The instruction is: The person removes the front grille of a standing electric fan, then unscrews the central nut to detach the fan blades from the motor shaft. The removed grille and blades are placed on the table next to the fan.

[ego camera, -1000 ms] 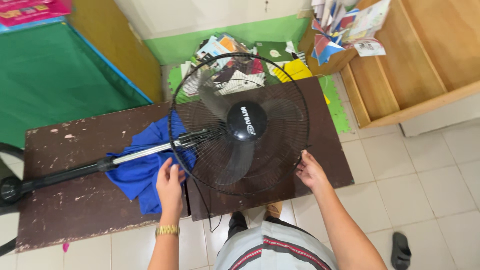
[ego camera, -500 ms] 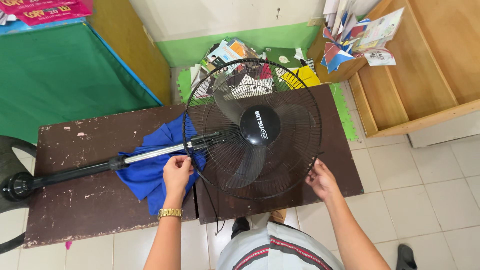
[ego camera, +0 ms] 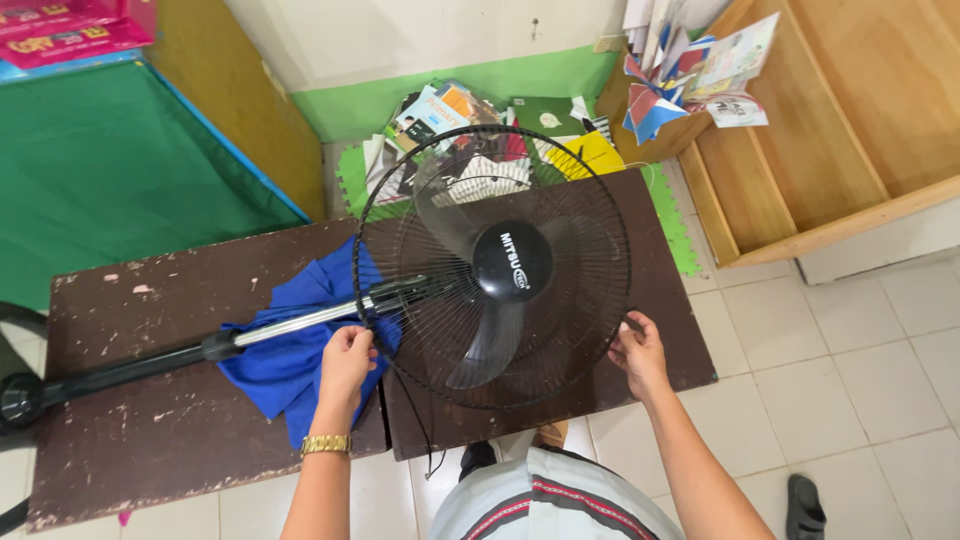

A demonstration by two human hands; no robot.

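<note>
2 dark brown tables point(ego camera: 150, 400) standing side by side on white tiled floor point(ego camera: 860, 380); blue cloth point(ego camera: 290, 365) and black stand fan point(ego camera: 495, 265) lying on tabletops; cloth sitting under fan pole.

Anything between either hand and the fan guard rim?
Nothing visible. The left hand and the right hand both already touch the rim of the fan guard; the blue cloth lies underneath, beside the left hand.

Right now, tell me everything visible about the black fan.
The black fan lies on its back across two dark worn tables, over a blue cloth. Its round wire guard encloses dark blades and a central hub cap. A chrome-and-black pole runs leftward. The left hand and right hand grip the guard's opposite rims.
</note>
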